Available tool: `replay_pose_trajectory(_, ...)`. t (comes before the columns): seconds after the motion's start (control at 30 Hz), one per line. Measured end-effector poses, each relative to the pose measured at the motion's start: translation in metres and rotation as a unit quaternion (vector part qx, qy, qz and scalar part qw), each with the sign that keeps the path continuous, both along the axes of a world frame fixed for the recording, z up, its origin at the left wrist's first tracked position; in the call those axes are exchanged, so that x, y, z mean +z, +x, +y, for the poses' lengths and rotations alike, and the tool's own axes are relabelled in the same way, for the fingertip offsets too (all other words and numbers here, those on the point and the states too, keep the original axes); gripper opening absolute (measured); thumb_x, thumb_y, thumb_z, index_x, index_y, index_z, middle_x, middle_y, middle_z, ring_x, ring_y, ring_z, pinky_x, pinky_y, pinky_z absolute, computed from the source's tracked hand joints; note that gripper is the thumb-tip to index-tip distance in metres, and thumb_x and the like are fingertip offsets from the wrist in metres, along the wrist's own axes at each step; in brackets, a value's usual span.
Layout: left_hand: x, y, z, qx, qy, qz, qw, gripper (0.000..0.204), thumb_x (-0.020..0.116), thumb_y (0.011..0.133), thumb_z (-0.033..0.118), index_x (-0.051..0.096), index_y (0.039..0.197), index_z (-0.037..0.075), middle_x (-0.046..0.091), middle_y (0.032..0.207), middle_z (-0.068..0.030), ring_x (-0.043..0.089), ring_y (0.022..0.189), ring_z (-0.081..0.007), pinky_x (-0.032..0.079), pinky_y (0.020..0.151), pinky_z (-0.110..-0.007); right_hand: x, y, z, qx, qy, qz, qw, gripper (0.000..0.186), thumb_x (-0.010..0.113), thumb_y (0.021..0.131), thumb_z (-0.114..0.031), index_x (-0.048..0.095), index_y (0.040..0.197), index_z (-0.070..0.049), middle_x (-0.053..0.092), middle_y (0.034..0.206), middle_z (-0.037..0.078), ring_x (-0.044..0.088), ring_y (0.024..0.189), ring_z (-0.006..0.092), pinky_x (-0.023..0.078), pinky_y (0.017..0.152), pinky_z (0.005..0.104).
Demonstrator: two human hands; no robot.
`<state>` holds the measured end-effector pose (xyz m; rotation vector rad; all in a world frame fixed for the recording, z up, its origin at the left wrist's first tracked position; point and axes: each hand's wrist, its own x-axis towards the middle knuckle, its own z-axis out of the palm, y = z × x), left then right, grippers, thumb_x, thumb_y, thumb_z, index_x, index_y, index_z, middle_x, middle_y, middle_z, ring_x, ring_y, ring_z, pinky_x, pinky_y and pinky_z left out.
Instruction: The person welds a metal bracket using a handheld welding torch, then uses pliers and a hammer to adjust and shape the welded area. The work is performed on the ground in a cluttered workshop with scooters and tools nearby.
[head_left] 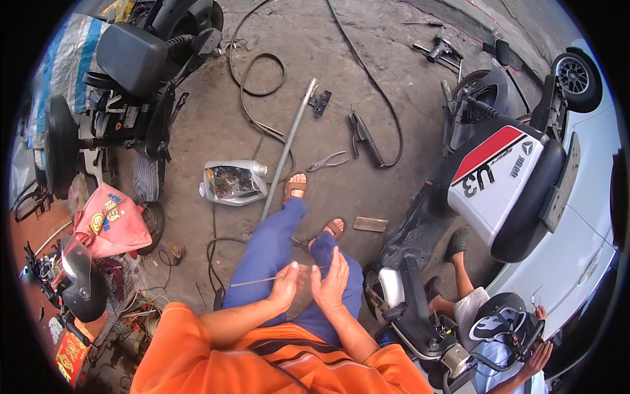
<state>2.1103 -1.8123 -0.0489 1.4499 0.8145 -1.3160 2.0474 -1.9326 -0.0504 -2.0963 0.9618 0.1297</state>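
Over the person's thighs (266, 253), the left hand (287, 284) had its fingers curled closed around a thin rod (252, 282); the grip looked light, perhaps so that the rod could be turned or slid with ease. Just beside it was the right hand (332, 279), its fingers straight and the thumb spread from them, palm turned inward, seemingly gripping nothing; it was probably kept open to steady or guide. The rod's longer visible part stuck out leftward from the left fingers, nearly level, above the left thigh; its other end was lost between the hands, so whether it touched the right palm could not be told. Beyond the feet, pliers (327, 162) and a clamp (369, 141) on a cable (346, 38) lay on the ground, likely left there to be within reach. A pipe (287, 151) slanted past the left foot (296, 187). Beside it a jug (254, 189) lay flat with one side cut away, apparently to serve as a tray for the small parts inside.
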Motion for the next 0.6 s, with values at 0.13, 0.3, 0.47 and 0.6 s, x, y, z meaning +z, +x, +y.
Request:
replay_pose_trajectory(0.13, -0.090, 0.071, -0.046, 0.022, -0.025, -0.101, 0.994, 0.022, 0.054, 0.098, 0.019, 0.062, 0.108, 0.000, 0.065, 0.087, -0.0050, 0.054, 0.070, -0.0086, 0.046, 0.064, -0.023, -0.148, 0.031, -0.068, 0.008, -0.069, 0.019, 0.997, 0.086, 0.073, 0.077, -0.023, 0.027, 0.146, 0.001, 0.045, 0.132, 0.025, 0.046, 0.118, 0.0407, 0.037, 0.099, 0.0473)
replay_pose_trajectory(0.3, -0.214, 0.156, -0.085, 0.008, -0.108, -0.145, 0.983, 0.023, 0.056, 0.096, 0.014, 0.060, 0.112, -0.001, 0.066, 0.091, -0.0075, 0.055, 0.073, -0.0094, 0.048, 0.066, -0.024, -0.293, 0.063, -0.160, 0.062, -0.132, 0.114, 0.983, 0.106, 0.076, 0.073, -0.046, 0.017, 0.150, -0.003, 0.037, 0.140, 0.024, 0.038, 0.128, 0.0406, 0.034, 0.103, 0.0498)
replay_pose_trajectory(0.47, -0.278, 0.209, -0.077, -0.005, -0.164, -0.154, 0.974, 0.024, 0.059, 0.096, 0.020, 0.061, 0.107, -0.001, 0.067, 0.086, -0.0075, 0.060, 0.072, -0.0112, 0.049, 0.067, -0.025, -0.394, 0.092, -0.207, 0.077, -0.200, 0.172, 0.961, 0.107, 0.075, 0.073, -0.050, 0.019, 0.148, 0.001, 0.034, 0.142, 0.024, 0.034, 0.131, 0.0404, 0.034, 0.104, 0.0497)
replay_pose_trajectory(0.6, -0.305, 0.236, -0.073, 0.010, -0.147, -0.211, 0.966, 0.028, 0.057, 0.098, 0.029, 0.064, 0.103, 0.003, 0.058, 0.079, 0.0000, 0.053, 0.070, -0.0080, 0.045, 0.064, -0.023, -0.452, 0.104, -0.207, 0.061, -0.215, 0.199, 0.954, 0.112, 0.072, 0.072, -0.059, 0.016, 0.149, 0.001, 0.029, 0.147, 0.026, 0.029, 0.134, 0.0439, 0.029, 0.106, 0.0557)
